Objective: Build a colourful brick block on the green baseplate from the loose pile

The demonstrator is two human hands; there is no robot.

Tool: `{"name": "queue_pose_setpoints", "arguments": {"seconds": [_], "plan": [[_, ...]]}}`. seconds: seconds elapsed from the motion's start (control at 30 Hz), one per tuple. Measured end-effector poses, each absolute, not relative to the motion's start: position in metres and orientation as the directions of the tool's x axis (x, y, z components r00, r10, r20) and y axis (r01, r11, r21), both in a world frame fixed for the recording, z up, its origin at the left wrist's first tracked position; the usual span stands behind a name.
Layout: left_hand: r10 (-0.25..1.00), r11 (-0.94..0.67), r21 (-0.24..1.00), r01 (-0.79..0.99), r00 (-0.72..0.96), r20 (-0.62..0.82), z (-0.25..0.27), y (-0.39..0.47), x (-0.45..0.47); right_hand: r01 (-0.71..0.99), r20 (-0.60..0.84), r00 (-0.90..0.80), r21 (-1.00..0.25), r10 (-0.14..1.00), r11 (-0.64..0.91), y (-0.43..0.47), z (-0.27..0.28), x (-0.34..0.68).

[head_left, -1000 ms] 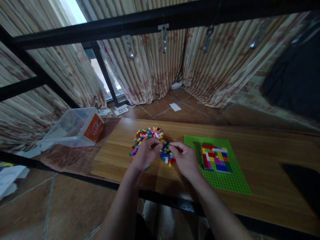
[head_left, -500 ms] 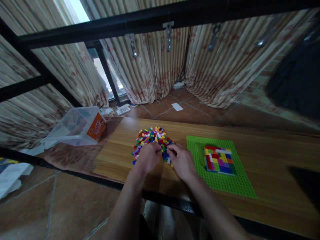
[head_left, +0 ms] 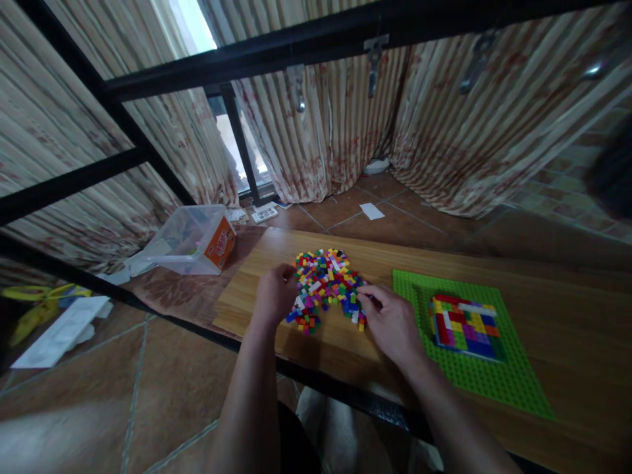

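A pile of small multicoloured toy bricks (head_left: 323,280) is spread on the wooden tabletop in front of me. At the pile's left edge is my left hand (head_left: 275,295), its fingers curled in; whatever they may hold is hidden. My right hand (head_left: 392,324) reaches the pile's right side with thumb and forefinger closed in a pinch, and anything between them is too small to name. Right of that hand lies a green studded baseplate (head_left: 513,388). On it sits a low rectangular build of coloured bricks (head_left: 467,327), apart from both hands.
A clear plastic bin (head_left: 190,260) with an orange label stands beyond the wooden board's (head_left: 247,289) left end. A black metal rail (head_left: 345,390) runs along the near edge. Black bars (head_left: 237,62) and curtains (head_left: 316,145) rise behind. A white paper (head_left: 372,210) lies on the tiled floor.
My hands, close together over the pile before, are now apart: the left at its left edge, the right at its right. More bricks show between them. The whole view has shifted.
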State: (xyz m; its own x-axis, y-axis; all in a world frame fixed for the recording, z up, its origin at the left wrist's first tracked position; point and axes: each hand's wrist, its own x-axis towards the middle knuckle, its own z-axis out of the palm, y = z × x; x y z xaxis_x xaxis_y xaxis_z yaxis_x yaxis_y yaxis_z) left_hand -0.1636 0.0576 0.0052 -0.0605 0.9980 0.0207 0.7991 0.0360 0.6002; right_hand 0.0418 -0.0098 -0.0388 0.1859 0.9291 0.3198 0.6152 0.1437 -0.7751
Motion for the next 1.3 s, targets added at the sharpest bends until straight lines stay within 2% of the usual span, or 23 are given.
{"name": "queue_pose_setpoints", "arguments": {"seconds": [0.13, 0.2, 0.3, 0.47, 0.63, 1.03, 1.3], "plan": [[0.975, 0.222, 0.462, 0.859, -0.212, -0.073, 0.002, 0.054, -0.186, 0.603, 0.316, 0.190, -0.785, 0.930, 0.143, -0.010, -0.038, 0.042], [0.968, 0.248, 0.436, 0.865, -0.206, -0.142, -0.002, 0.051, -0.190, 0.605, 0.311, 0.189, -0.784, 0.931, 0.139, -0.011, -0.038, 0.042], [0.971, 0.216, 0.463, 0.860, -0.140, -0.193, -0.005, 0.047, -0.187, 0.614, 0.315, 0.166, -0.775, 0.934, 0.152, -0.012, -0.038, 0.040], [0.991, 0.075, 0.508, 0.858, -0.007, -0.134, 0.004, 0.040, -0.174, 0.618, 0.326, 0.135, -0.766, 0.936, 0.177, -0.015, -0.039, 0.038], [0.994, -0.024, 0.439, 0.898, 0.070, -0.088, 0.004, 0.039, -0.166, 0.614, 0.324, 0.138, -0.770, 0.936, 0.175, -0.014, -0.039, 0.038], [0.994, -0.043, 0.337, 0.940, 0.074, -0.080, -0.001, 0.043, -0.156, 0.603, 0.322, 0.119, -0.775, 0.939, 0.189, -0.014, -0.039, 0.038], [1.000, 0.017, 0.431, 0.902, -0.004, -0.030, -0.002, 0.049, -0.159, 0.586, 0.305, 0.107, -0.788, 0.946, 0.188, -0.014, -0.038, 0.037]]}}
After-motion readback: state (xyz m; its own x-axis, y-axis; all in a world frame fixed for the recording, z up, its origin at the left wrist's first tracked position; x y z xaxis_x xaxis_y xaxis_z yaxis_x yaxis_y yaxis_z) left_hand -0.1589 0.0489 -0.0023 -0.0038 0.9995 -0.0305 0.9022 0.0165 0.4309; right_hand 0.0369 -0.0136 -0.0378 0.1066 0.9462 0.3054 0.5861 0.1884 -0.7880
